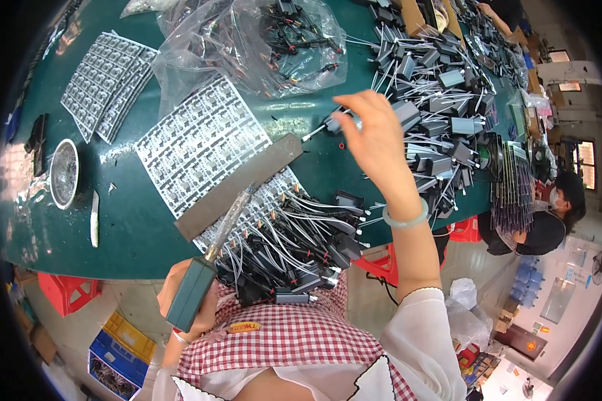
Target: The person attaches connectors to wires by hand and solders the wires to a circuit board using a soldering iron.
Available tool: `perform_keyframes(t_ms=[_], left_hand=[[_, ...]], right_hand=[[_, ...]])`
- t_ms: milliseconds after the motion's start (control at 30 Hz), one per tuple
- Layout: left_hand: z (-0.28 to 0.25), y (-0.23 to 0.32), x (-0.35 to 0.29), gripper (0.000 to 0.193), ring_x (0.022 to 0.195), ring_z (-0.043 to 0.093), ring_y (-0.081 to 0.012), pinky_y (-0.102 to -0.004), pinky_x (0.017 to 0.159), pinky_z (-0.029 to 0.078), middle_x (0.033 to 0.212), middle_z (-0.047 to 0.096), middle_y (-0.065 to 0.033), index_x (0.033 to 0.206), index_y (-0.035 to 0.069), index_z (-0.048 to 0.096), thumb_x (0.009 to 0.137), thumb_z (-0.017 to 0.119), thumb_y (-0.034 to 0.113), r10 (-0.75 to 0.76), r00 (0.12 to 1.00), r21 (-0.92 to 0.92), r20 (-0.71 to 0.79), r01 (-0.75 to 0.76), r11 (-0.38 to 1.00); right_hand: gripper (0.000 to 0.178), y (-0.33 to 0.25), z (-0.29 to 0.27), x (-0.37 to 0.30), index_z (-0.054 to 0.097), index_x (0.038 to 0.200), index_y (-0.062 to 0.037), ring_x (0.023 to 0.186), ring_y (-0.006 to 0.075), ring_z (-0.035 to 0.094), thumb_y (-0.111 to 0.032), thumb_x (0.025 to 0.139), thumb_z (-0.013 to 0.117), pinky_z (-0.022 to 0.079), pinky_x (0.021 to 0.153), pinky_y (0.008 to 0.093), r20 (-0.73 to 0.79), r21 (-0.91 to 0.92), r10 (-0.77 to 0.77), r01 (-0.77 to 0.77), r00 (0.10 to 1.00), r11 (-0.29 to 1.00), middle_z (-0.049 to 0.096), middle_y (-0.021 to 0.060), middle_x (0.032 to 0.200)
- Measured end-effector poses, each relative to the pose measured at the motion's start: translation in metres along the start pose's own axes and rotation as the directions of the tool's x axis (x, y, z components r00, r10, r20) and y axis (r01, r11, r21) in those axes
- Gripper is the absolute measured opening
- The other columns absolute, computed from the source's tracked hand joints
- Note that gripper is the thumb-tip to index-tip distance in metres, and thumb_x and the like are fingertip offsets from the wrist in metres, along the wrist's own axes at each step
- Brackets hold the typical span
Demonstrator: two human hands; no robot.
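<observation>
My left hand (201,305) is wrapped around the green-grey handle of a soldering iron (191,293). Its silvery shaft slants up over a circuit board panel (201,140), with the far end by a flat grey bar (237,187) lying across the panel. Along the panel's near edge hang black housings (308,234) with grey and white wires. My right hand (374,137) is beyond the bar's right end, thumb and forefinger apart, over a black housing (332,124) with a white wire. Whether it touches that housing I cannot tell.
A heap of wired black housings (441,100) spreads on the right. At the back lies a clear plastic bag (247,53) of wired parts. Stacked panels (107,83), a round metal bowl (65,174) and a knife (95,220) are on the left. A co-worker (548,220) sits far right.
</observation>
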State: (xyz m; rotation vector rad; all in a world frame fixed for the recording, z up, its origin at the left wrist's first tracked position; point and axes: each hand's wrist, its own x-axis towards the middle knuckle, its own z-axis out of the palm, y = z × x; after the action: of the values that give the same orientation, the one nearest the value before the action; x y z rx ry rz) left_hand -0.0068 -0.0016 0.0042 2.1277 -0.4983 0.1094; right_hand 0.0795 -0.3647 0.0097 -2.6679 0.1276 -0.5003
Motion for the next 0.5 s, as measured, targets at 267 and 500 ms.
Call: perform_keyframes(t_ms=[267, 500], left_hand=[[-0.003, -0.007, -0.003, 0.021, 0.081, 0.072, -0.034, -0.037, 0.067, 0.057, 0.09, 0.068, -0.0168, 0.09, -0.004, 0.07, 0.07, 0.075, -0.005, 0.009, 0.999, -0.002, -0.035, -0.009, 1.0], [-0.003, -0.004, 0.006, 0.022, 0.082, 0.072, -0.0345, -0.0369, 0.069, 0.057, 0.093, 0.069, -0.0175, 0.093, -0.004, 0.07, 0.071, 0.075, -0.004, -0.005, 1.0, -0.003, -0.018, 0.005, 1.0]], right_hand=[[0.015, 0.019, 0.005, 0.006, 0.072, 0.076, -0.0002, 0.093, 0.0308, 0.061, -0.013, 0.077, 0.079, 0.052, 0.08, 0.0414, 0.251, -0.351, 0.019, 0.073, 0.968, 0.934, 0.064, 0.0099, 0.09], [0.009, 0.025, 0.021, 0.069, 0.074, 0.087, -0.0048, 0.091, 0.0316, 0.063, -0.01, 0.08, 0.076, 0.052, 0.079, 0.0428, -0.043, -0.138, -0.135, 0.128, 0.99, 0.982, 0.068, 0.0095, 0.091]])
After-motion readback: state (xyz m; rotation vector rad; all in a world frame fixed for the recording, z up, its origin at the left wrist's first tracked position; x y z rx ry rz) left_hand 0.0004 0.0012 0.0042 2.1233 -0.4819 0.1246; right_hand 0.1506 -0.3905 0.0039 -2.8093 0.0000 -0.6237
